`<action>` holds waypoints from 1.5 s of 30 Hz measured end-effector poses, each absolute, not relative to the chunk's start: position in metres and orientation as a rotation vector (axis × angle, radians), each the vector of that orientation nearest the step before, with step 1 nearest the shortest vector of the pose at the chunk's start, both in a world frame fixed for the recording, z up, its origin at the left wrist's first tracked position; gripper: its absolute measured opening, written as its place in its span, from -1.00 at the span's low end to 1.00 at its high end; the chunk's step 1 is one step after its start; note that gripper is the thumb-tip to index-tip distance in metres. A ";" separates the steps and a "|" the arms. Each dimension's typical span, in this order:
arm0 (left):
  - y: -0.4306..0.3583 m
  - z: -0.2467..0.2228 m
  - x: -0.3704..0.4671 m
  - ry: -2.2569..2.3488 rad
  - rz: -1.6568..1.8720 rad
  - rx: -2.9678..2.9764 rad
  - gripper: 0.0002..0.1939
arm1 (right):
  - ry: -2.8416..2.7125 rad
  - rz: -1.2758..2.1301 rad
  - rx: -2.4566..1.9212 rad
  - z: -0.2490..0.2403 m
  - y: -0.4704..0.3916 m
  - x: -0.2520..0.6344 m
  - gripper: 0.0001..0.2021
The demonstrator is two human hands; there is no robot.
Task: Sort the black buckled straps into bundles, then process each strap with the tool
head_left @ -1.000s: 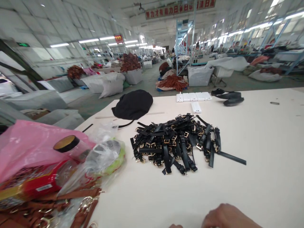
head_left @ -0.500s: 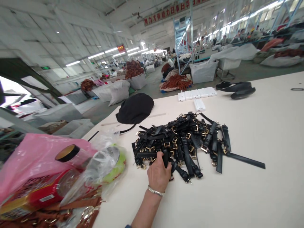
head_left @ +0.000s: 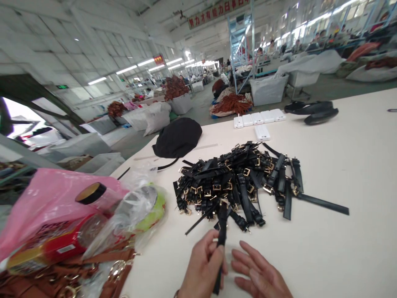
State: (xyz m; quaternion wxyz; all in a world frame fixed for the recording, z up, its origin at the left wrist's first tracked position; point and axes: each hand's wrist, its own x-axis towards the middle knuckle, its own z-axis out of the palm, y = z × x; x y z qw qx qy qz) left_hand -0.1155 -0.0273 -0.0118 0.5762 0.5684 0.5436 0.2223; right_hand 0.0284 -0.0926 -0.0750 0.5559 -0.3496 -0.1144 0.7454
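Clock: centred on the pile of black straps point(head_left: 235, 182), 12 at the far side.
Pile: heaped on the pale table point(head_left: 356, 165); gold-coloured buckles throughout; one strap tail sticks out between 3 and 4 o'clock.
Strap in hand: black strap point(head_left: 222, 227), between 6 and 7, buckle end toward 12, tail end toward 6. Buckle end overlaps near edge of pile in view; contact cannot be told.
Left hand point(head_left: 204, 265): near 6:30, thumb and fingers clamped on that strap.
Right hand point(head_left: 260, 271): between 5 and 6, fingers extended and apart, holding nothing, just beside the strap.
Near left: clear plastic bag point(head_left: 151, 211) with something green inside, between 8 and 9; brown straps point(head_left: 120, 248) with gold-coloured rings, about 8; pink bag point(head_left: 58, 186), 9.
Far side: black cloth item point(head_left: 178, 138), 10; white blocks point(head_left: 260, 118), 1, five in a row, a sixth nearer the pile; dark object point(head_left: 321, 111), 2.
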 end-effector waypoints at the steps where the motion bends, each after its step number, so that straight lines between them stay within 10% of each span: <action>1: -0.036 -0.011 -0.114 1.238 0.423 1.415 -0.76 | -0.216 1.755 -0.786 -0.075 -0.092 0.029 -0.33; 17: 0.021 -0.025 -0.094 1.889 0.050 2.245 -0.78 | 0.075 1.659 -0.758 -0.076 -0.087 0.026 -0.40; 25: -0.039 -0.027 -0.099 1.337 0.429 1.739 -0.94 | 0.087 1.649 -0.619 -0.077 -0.085 0.024 -0.38; 31: -0.057 -0.027 -0.083 1.188 0.315 1.615 -0.67 | 0.062 1.672 -0.614 -0.066 -0.088 0.029 -0.49; 39: -0.047 0.028 -0.111 1.277 0.145 2.068 -0.77 | 0.013 1.545 -0.541 -0.050 -0.087 0.042 -0.30; 45: -0.038 0.090 -0.143 1.354 -0.212 2.364 -0.72 | -0.257 1.294 -0.830 -0.060 -0.095 0.043 -0.53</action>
